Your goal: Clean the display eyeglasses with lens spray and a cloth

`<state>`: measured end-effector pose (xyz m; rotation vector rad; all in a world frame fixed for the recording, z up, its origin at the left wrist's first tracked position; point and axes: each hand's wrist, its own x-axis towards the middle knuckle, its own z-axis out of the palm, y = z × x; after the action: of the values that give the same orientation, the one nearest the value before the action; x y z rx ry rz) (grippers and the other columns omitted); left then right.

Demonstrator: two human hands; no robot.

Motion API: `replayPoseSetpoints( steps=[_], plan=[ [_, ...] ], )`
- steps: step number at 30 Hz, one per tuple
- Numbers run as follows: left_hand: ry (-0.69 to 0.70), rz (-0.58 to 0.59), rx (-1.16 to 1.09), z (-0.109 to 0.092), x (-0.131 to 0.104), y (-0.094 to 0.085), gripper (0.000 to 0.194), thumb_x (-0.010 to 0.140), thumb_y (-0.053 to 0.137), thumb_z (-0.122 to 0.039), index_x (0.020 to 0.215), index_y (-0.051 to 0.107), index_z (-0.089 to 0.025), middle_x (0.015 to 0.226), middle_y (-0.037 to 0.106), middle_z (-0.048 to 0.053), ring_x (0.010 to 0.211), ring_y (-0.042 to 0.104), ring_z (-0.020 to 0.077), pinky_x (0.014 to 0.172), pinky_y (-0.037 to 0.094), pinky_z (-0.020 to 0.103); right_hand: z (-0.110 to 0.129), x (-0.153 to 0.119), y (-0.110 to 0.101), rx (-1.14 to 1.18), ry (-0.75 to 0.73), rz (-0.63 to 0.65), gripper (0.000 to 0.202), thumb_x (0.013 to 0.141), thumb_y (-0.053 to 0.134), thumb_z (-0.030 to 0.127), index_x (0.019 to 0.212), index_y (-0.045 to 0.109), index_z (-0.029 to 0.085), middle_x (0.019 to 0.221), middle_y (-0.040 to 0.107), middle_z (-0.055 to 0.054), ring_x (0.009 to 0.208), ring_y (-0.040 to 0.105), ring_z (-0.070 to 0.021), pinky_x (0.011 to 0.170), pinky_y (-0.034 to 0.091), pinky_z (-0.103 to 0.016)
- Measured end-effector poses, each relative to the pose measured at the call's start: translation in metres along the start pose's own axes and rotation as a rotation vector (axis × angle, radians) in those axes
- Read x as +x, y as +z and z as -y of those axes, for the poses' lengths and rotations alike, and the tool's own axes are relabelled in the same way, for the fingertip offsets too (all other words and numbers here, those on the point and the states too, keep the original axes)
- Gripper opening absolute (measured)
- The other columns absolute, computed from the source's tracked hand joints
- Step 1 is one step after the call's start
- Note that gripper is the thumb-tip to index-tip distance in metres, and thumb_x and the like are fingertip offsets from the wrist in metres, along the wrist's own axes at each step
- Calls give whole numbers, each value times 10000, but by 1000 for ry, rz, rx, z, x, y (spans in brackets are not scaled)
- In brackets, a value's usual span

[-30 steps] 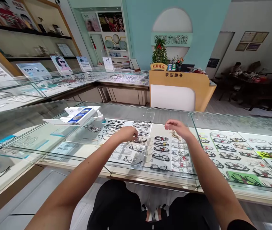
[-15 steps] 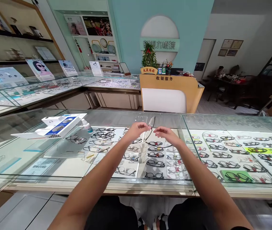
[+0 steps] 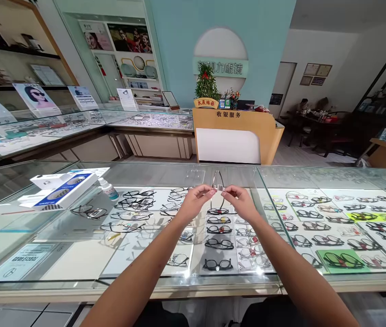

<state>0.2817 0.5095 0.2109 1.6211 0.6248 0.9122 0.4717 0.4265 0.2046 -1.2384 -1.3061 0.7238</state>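
Above the glass display counter, a thin dark-framed pair of eyeglasses (image 3: pixel 220 187) is held up between both hands, with a small pale tag or lens area in its middle. My left hand (image 3: pixel 197 202) pinches the left side with thumb and fingers. On the opposite side my right hand (image 3: pixel 242 203) is closed on the frame, thumb and index together. Directly below, a column of dark eyeglasses (image 3: pixel 219 244) lies in the case, with clear-framed eyeglasses (image 3: pixel 250 252) to its right.
To the left, an open white and blue box (image 3: pixel 64 190) and a spray bottle (image 3: pixel 109 189) stand on the glass counter (image 3: pixel 77 284). More frames lie in the case on both sides. Beyond it stands a wooden cashier desk (image 3: pixel 269 141); people sit at a table far right.
My right hand has moved in and taken hold of the eyeglasses, which have turned. Before, only my left hand held them. The view has shifted slightly.
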Motion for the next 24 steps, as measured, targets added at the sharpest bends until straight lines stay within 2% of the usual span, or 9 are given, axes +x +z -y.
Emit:
replayPoseSetpoints(
  steps=[4, 7, 11, 15, 17, 20, 22, 24],
  plan=[
    [-6, -23, 12, -1, 1, -4, 394, 880, 749, -605, 935, 737, -215, 1073, 788, 79, 1075, 693, 248, 996, 518, 378, 3, 1, -11, -228, -110, -148, 274, 973, 611, 467, 840, 648, 231, 814, 663, -14, 773, 562, -196, 756, 447, -341],
    [-19, -43, 27, 0, 3, -8, 415, 879, 734, -624, 930, 735, -213, 1042, 787, 83, 1018, 697, 241, 950, 538, 381, 2, 3, -22, -426, -233, -296, 264, 1020, 559, 446, 919, 677, 232, 902, 704, -50, 887, 603, -234, 848, 453, -384],
    [-27, -10, 49, 4, 4, -10, 425, 870, 742, -630, 923, 756, -208, 1015, 788, 91, 970, 705, 237, 876, 551, 367, 0, 5, -33, -610, -332, -441, 260, 1056, 541, 417, 996, 714, 232, 995, 727, -82, 975, 597, -267, 917, 439, -429],
    [-35, -3, 32, 3, 2, -6, 432, 849, 764, -638, 913, 760, -210, 1007, 795, 96, 973, 724, 248, 829, 560, 356, 1, 1, -30, -791, -393, -602, 217, 1053, 568, 398, 1051, 719, 243, 1106, 713, -109, 1041, 583, -303, 941, 414, -464],
    [-41, -23, 5, 2, 1, -3, 442, 837, 773, -644, 917, 762, -210, 1011, 797, 97, 976, 728, 248, 822, 564, 351, 5, -3, -24, -874, -423, -647, 183, 1049, 567, 343, 1001, 714, 244, 1093, 712, -111, 1021, 591, -304, 916, 410, -459],
    [-51, -52, -20, 1, -1, 1, 437, 834, 785, -634, 921, 767, -207, 1009, 792, 97, 953, 718, 234, 825, 570, 347, 11, -11, -12, -911, -451, -541, 203, 1045, 531, 239, 966, 718, 244, 1030, 744, -101, 953, 618, -288, 880, 421, -453],
    [-49, -74, -35, 2, -2, 4, 425, 830, 794, -621, 918, 765, -206, 1032, 781, 94, 943, 706, 226, 828, 579, 350, 14, -16, -2, -864, -454, -387, 212, 1050, 522, 243, 1043, 734, 232, 1056, 772, -105, 964, 651, -287, 893, 453, -458],
    [-31, -83, -35, 5, -3, 6, 411, 825, 803, -607, 914, 764, -207, 1096, 765, 93, 943, 693, 221, 826, 589, 352, 13, -21, 9, -777, -427, -238, 242, 1060, 524, 289, 1154, 735, 215, 1161, 784, -118, 1071, 686, -294, 951, 495, -459]
  ],
)
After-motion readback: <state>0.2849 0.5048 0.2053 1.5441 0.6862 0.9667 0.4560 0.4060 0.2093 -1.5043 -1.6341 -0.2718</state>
